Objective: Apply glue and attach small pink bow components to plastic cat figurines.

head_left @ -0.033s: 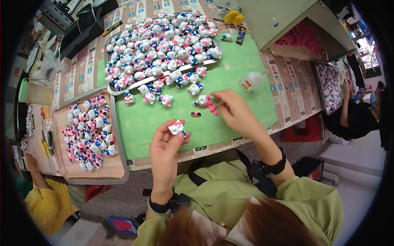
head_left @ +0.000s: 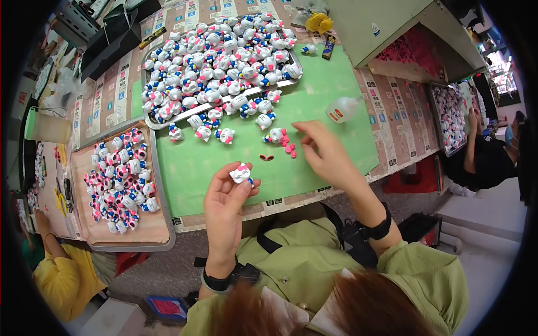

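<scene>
In the head view, the left hand (head_left: 227, 193) grips a small white figurine (head_left: 241, 174) between thumb and fingers, raised above the near part of the green mat (head_left: 199, 179). The figurine has a cat-eared head with a pink bow and some blue below. The right hand (head_left: 320, 150) is loosely open, its index finger stretched toward a little group of pink pieces (head_left: 290, 149), near them but apart. Another white figurine (head_left: 274, 136) lies against that group, and a dark-and-pink piece shaped like sunglasses (head_left: 267, 158) lies by itself between the two hands.

Beyond, a large metal tray (head_left: 182, 118) is heaped with similar figurines, several more lying along its near edge. At left, a smaller tray (head_left: 161, 185) holds figurines, many with dark-and-pink glasses; some white surfaces there bear fine dark marks, too small to read.

Print shows in several places. The translucent bottle (head_left: 343, 108) on the mat's right carries an orange-red and white label. A dark tube (head_left: 329, 48) near the far edge has a coloured wrapper. The table covering (head_left: 386, 109) repeats pink, blue and black printed blocks. A small pale sticker (head_left: 375, 29) marks the grey housing (head_left: 356, 42).
</scene>
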### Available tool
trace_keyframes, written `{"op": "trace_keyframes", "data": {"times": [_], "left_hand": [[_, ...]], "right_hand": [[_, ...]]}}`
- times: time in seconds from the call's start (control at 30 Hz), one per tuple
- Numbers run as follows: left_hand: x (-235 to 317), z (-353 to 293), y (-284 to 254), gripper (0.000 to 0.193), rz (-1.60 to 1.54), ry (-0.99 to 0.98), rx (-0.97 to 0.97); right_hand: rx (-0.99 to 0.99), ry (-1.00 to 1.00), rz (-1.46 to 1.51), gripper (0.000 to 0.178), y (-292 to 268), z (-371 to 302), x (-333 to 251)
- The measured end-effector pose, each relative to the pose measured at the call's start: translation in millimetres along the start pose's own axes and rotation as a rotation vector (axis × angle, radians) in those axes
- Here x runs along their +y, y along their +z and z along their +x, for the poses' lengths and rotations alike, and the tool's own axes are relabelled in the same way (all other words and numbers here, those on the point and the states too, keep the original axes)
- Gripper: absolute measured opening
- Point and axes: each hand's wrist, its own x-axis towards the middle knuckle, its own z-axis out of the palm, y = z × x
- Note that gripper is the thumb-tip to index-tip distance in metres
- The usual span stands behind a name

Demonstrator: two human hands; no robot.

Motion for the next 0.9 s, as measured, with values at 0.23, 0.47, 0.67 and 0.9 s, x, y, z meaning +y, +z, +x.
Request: {"op": "trace_keyframes", "data": {"times": [0.23, 0.47, 0.67, 0.9], "left_hand": [[-0.8, -0.7, 4.5, 0.033, 0.010, -0.010, -0.019], [-0.8, -4.1, 7.8, 0.033, 0.008, -0.041, -0.057], [-5.9, -5.4, 22.3, 0.033, -0.060, -0.172, -0.310], [-6.2, -8.2, 23.7, 0.033, -0.086, -0.167, -0.306]], "right_hand": [[-0.026, -0.042, -0.074, 0.022, -1.6, -12.3, -6.5], [0.162, -0.036, -0.056, 0.013, 10.8, -13.3, 1.0], [0.116, 0.091, 0.513, 0.013, 17.0, -26.1, -17.4], [0.176, -0.174, 0.159, 0.014, 17.2, -26.2, -23.3]]}}
